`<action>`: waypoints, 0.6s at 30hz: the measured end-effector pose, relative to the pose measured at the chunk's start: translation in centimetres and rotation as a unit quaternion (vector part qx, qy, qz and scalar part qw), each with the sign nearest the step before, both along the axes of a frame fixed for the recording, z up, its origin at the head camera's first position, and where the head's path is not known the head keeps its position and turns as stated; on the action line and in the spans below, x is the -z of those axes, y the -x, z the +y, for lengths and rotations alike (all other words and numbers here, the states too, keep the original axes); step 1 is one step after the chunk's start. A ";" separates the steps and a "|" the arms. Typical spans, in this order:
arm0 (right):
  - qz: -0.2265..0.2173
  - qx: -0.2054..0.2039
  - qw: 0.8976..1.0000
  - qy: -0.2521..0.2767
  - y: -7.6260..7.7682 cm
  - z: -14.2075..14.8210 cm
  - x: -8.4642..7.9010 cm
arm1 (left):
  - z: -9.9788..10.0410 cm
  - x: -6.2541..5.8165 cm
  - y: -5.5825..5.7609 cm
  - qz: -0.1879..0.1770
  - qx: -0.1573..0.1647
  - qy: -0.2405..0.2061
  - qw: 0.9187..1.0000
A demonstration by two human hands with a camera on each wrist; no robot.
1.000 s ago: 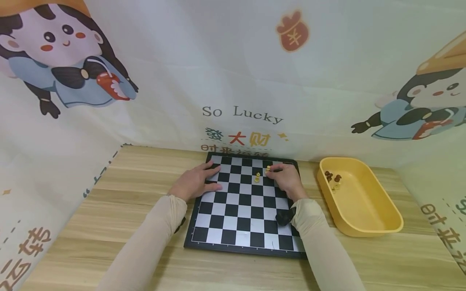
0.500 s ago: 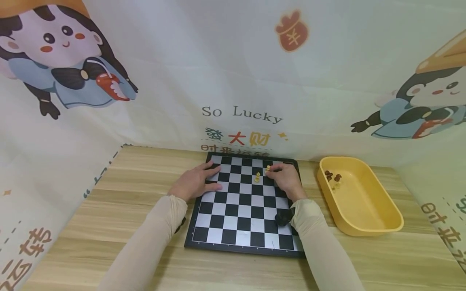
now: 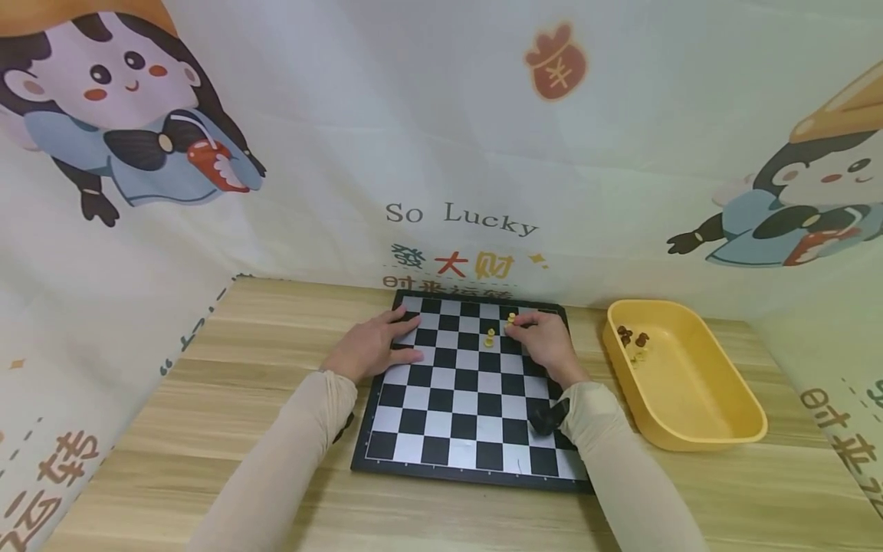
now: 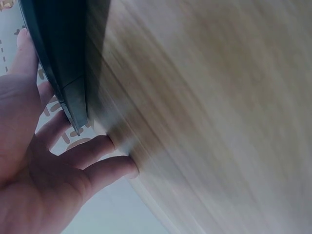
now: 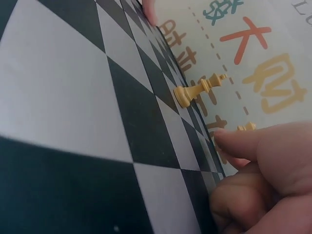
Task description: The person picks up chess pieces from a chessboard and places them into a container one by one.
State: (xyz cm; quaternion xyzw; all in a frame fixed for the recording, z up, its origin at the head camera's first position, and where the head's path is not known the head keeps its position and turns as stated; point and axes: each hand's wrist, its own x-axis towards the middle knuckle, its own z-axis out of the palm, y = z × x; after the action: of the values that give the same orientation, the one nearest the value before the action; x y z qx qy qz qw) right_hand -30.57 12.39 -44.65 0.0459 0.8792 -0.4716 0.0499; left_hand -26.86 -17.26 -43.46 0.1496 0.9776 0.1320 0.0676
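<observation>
A black-and-white chessboard (image 3: 451, 402) lies on the table. My left hand (image 3: 362, 349) rests at its left edge, fingers spread, thumb and index over the squares. In the left wrist view, the other fingers of that hand (image 4: 53, 161) reach down beside the board's side and touch the tabletop. My right hand (image 3: 548, 345) pinches a yellow chess piece (image 3: 511, 318) at the far right of the board. Only its top (image 5: 247, 126) shows past the thumb in the right wrist view. Left of it a yellow chess king (image 5: 195, 91) stands upright on the board.
To the right of the board stands a yellow plastic tray (image 3: 713, 368). Several brown chess pieces (image 3: 641, 340) and pale yellow ones (image 3: 638, 356) lie at its far left end. A printed cloth (image 3: 469, 138) hangs behind the wooden table (image 3: 241, 383).
The head view has shifted very slightly. Both hands and the chess pieces keep their places on the board.
</observation>
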 end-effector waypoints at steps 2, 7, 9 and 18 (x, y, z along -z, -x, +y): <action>-0.001 -0.005 1.000 -0.002 0.0 0.1 -0.1 | 0.0 0.0 0.0 0.002 0.001 0.001 1.000; 0.017 -0.019 1.000 -0.009 0.1 0.6 -0.9 | 0.0 0.2 0.0 0.002 -0.001 0.000 1.000; 0.026 -0.022 0.999 -0.009 0.1 0.8 -1.4 | 0.0 0.3 0.1 0.000 -0.004 -0.001 1.000; 0.023 -0.035 0.999 -0.035 -0.5 2.3 -3.4 | 0.1 0.1 0.0 0.003 0.001 0.004 1.000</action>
State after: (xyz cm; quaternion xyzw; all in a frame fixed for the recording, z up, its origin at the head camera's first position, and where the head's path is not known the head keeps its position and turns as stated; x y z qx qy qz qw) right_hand -30.08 14.69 -41.25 0.0066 0.8973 -0.4390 0.0448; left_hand -26.86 -17.17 -43.53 0.1504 0.9781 0.1280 0.0656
